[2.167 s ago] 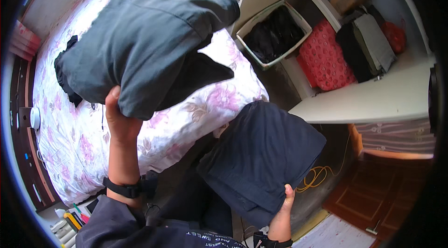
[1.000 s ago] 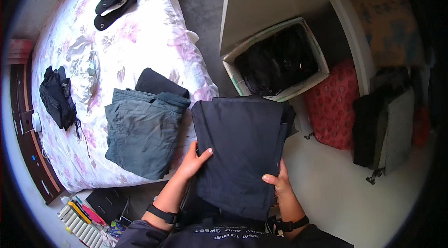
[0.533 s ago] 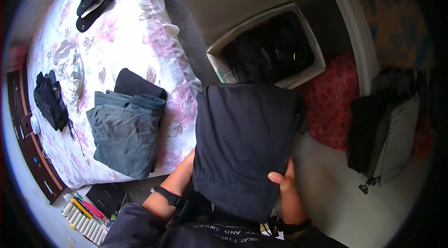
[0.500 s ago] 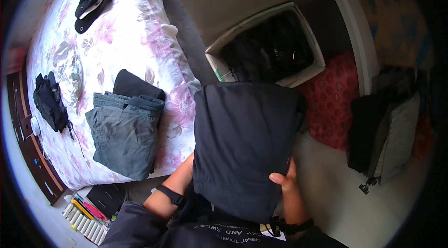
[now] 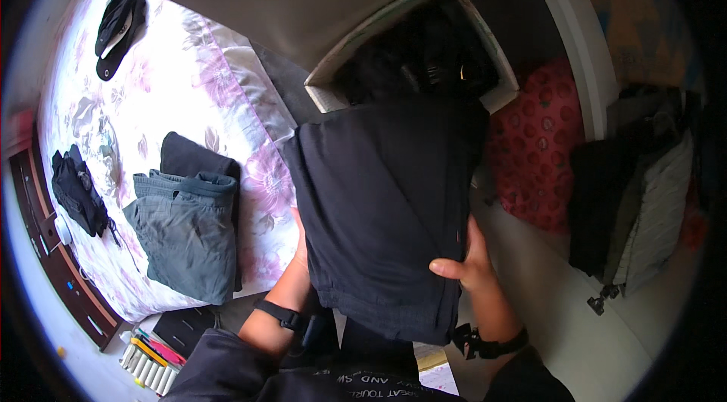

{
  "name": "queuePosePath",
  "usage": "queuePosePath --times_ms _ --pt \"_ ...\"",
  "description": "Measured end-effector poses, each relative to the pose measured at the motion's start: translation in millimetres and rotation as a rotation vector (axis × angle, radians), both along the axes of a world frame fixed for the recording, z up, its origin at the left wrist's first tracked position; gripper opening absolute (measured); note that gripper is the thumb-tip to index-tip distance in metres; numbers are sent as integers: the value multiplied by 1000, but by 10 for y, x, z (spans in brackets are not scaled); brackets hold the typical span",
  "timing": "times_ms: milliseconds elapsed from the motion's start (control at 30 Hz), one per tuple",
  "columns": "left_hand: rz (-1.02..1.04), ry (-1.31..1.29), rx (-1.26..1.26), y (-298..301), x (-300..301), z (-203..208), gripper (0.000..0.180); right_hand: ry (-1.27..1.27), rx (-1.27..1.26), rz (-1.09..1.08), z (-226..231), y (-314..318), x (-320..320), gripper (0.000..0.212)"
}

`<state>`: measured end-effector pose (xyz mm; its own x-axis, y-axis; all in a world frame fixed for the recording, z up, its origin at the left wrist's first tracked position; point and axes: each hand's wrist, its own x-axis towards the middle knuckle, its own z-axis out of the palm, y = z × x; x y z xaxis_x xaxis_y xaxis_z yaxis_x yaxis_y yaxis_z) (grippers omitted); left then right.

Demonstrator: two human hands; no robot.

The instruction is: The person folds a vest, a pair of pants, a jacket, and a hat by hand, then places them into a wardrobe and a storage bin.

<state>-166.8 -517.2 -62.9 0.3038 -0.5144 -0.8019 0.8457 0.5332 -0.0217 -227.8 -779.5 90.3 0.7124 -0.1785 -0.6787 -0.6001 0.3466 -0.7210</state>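
Note:
A folded pair of black trousers [image 5: 382,213] spans the space in front of me, its far end overlapping the near rim of an open box. My right hand [image 5: 468,260] grips the right edge, thumb on top and fingers underneath. At the left edge, my left hand [image 5: 301,243] supports the bundle from below; most of its fingers are hidden under the cloth. Inside the white-rimmed box [image 5: 321,99] lie dark items that I cannot make out. On the bed to the left, folded grey-green trousers [image 5: 185,232] rest partly over a folded black garment [image 5: 193,156].
A flowered bedsheet [image 5: 261,175] covers the bed. Farther along it lie a black cap [image 5: 121,31] and a crumpled black garment [image 5: 79,190]. Right of the box sits a red patterned bag [image 5: 534,152]. Clothes [image 5: 636,205] hang at the far right beside a pale upright frame [image 5: 572,31].
The black trousers have shifted slightly left and farther out, still between both hands. The view has turned a little, so the box and bed sit more to the left.

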Motion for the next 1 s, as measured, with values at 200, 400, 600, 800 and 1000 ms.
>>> queuePosePath --times_ms 200,400,600,800,1000 --pt "-212 -219 -167 283 -5 -384 88 -87 -115 196 -268 -598 427 107" --pt "-129 -39 -163 -524 366 -644 46 -144 -251 366 -310 -947 931 106" --pt "-238 -21 -62 -874 497 -1071 40 -121 -462 587 -318 -910 1185 103" --pt "-235 -75 -66 -1080 441 -1049 43 -136 -469 641 -577 -1061 1274 95" --pt "-119 13 -46 -1383 830 -1055 40 -39 -542 719 -576 -1579 1732 106"
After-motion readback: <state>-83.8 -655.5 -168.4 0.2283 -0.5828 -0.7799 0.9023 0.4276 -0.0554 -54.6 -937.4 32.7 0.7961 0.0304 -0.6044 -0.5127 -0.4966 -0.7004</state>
